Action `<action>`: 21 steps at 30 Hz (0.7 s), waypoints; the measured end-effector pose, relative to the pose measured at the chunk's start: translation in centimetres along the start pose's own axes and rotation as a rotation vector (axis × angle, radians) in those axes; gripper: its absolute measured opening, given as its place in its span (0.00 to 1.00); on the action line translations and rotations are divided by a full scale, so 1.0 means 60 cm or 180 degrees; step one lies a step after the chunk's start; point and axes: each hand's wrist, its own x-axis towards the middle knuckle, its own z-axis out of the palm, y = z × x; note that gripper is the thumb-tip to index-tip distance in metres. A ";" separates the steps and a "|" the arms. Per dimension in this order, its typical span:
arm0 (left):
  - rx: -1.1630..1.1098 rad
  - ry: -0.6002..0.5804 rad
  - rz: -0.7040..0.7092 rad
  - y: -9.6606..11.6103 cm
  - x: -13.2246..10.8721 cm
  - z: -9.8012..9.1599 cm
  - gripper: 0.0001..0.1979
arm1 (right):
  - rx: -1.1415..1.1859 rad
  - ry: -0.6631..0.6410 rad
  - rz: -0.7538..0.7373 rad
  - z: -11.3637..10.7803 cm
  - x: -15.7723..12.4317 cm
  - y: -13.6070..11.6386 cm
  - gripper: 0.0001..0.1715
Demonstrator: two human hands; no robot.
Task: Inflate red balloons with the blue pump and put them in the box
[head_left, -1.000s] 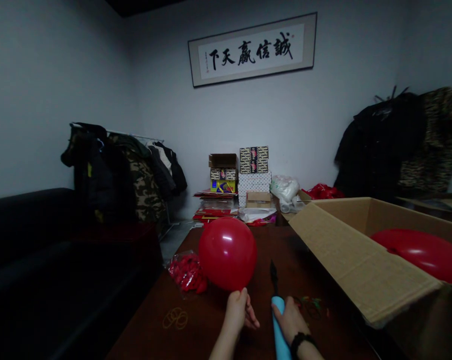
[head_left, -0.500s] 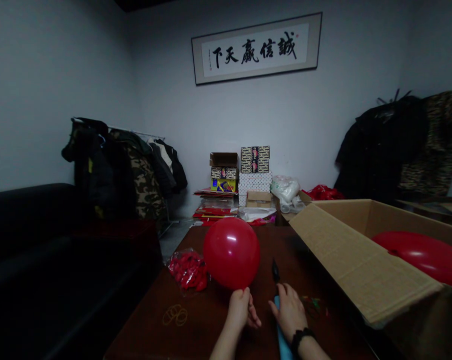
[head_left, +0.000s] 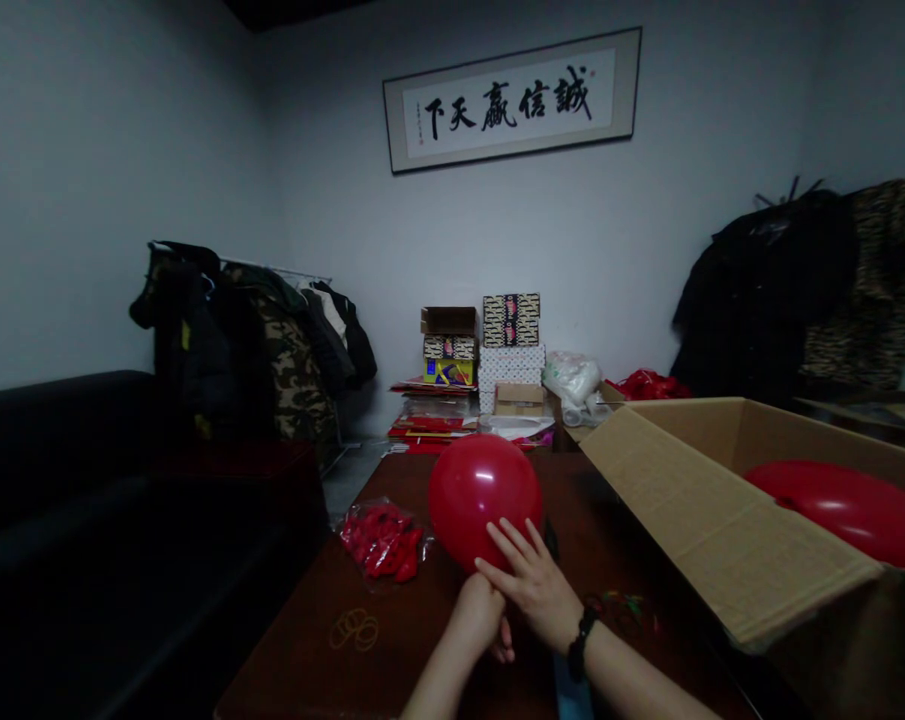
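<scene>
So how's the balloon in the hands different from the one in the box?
The held balloon looks round; the boxed balloon looks wider and flatter. The left hand pinches the held balloon from below and the right hand rests spread on it; the boxed balloon lies untouched in the cardboard box. Both are red, shiny and blown up.
</scene>
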 end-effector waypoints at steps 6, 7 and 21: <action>0.0828 -0.0072 0.1113 0.025 -0.048 -0.041 0.19 | 0.0158 0.0013 -0.0113 -0.012 0.025 0.022 0.27; 0.0933 -0.0009 0.1274 0.030 -0.055 -0.047 0.19 | 0.0186 0.0058 -0.0091 -0.012 0.026 0.023 0.26; 0.2837 0.2018 0.3238 0.100 -0.165 -0.110 0.09 | 0.0524 0.0484 0.0500 -0.038 0.060 -0.008 0.17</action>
